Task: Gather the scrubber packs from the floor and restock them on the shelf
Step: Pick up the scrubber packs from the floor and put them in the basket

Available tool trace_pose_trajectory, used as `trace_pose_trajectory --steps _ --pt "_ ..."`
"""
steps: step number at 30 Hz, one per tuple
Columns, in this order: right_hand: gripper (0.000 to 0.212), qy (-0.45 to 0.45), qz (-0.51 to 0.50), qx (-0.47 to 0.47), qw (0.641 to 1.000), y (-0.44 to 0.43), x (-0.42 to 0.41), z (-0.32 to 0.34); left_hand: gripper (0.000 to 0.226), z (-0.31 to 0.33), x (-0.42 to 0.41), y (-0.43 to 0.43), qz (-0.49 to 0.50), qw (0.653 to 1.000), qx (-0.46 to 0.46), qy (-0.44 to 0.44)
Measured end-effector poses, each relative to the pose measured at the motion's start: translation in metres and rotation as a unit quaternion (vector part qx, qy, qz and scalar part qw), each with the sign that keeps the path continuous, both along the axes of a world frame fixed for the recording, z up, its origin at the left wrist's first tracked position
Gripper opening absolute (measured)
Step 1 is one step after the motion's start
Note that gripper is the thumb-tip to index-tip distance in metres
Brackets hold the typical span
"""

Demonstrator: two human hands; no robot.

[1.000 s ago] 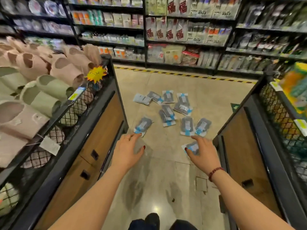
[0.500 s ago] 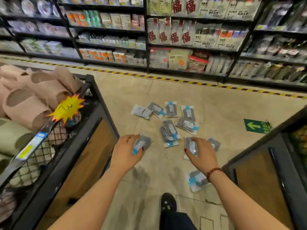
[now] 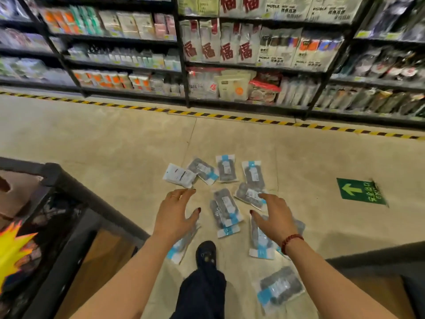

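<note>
Several scrubber packs, grey pads in clear bags with blue bands, lie scattered on the beige floor (image 3: 115, 143). One white-faced pack (image 3: 179, 175) lies at the far left of the group, and a stacked pair (image 3: 226, 207) sits in the middle. My left hand (image 3: 176, 215) hovers above a pack (image 3: 182, 245) with fingers spread and nothing in it. Over another pack (image 3: 261, 242), my right hand (image 3: 274, 217) is also spread and holds nothing. A further pack (image 3: 279, 287) lies close to my feet.
A black display bin (image 3: 76, 203) with a yellow starburst tag stands at my left. Another dark bin edge (image 3: 377, 261) is at lower right. Stocked shelves (image 3: 230, 65) line the far side behind yellow-black floor tape. My dark shoe (image 3: 205, 252) steps among the packs.
I have stepped closer and the view has tilted up towards the shelves. Both hands have moved forward over the packs, fingers spread. The left hand no longer curls round the pack it was touching.
</note>
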State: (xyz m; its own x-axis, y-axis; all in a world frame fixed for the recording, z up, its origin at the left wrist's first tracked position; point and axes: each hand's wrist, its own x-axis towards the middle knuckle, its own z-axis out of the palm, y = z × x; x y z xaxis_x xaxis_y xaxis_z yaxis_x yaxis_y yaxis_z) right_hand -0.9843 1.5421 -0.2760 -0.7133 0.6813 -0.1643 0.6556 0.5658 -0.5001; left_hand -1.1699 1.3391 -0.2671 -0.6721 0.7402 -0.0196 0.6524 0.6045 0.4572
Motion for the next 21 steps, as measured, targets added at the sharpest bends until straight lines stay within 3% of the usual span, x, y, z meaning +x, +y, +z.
trace_pose_trajectory --steps 11,16,21 --pt "0.050 -0.005 -0.036 -0.070 0.997 0.118 -0.121 -0.034 0.062 -0.044 -0.144 0.138 -0.031 0.999 0.007 -0.029" --pt "0.050 -0.023 -0.037 -0.126 0.991 0.180 -0.158 -0.078 0.059 -0.085 -0.166 0.184 0.037 0.996 0.016 -0.085" --pt "0.051 -0.038 -0.071 -0.217 0.973 0.224 -0.187 -0.164 0.052 -0.173 -0.168 0.211 0.120 0.981 -0.010 -0.153"
